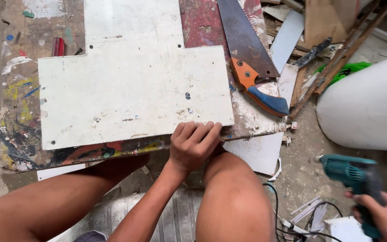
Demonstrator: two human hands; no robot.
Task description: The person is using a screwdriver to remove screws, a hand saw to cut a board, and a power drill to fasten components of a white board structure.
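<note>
A white board (131, 85) with a stepped outline lies on a paint-stained work surface (21, 130). My left hand (192, 144) grips the near right edge of that board and the surface under it, fingers curled over the top. My right hand (386, 217), low at the right edge of the view, holds a teal electric drill (354, 172) by its handle, away from the board and above the floor. The drill looks blurred. My bare knees fill the bottom of the view.
A hand saw (249, 54) with an orange and blue handle lies on the surface's right side. A red-handled tool (58, 46) rests at the upper left. A large white rounded object (368, 107) stands at right. Wood scraps, white offcuts and a black cable (292, 224) litter the floor.
</note>
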